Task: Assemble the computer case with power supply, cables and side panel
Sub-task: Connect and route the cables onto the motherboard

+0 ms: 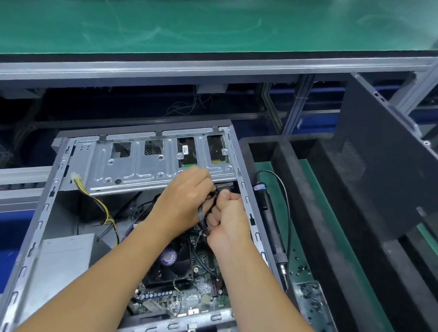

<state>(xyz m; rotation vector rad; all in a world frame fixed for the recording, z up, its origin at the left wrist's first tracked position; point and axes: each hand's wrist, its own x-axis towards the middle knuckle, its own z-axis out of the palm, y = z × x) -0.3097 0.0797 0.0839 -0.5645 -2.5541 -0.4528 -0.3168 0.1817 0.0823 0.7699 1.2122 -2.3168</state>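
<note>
One head-worn wide-angle view looks forward and steeply down, close over the open case (130, 209), both forearms reaching in from the bottom edge. The green bench (177, 21) runs across the top, bent by the lens. No second view shares the scene.

Both fists, left hand (184, 197) and right hand (227, 224), bunch over a black cable (202, 215) so its plug end is hidden, the forearms cover much of the motherboard (177, 297), and the computer case (39, 223) runs off the bottom edge.
</note>
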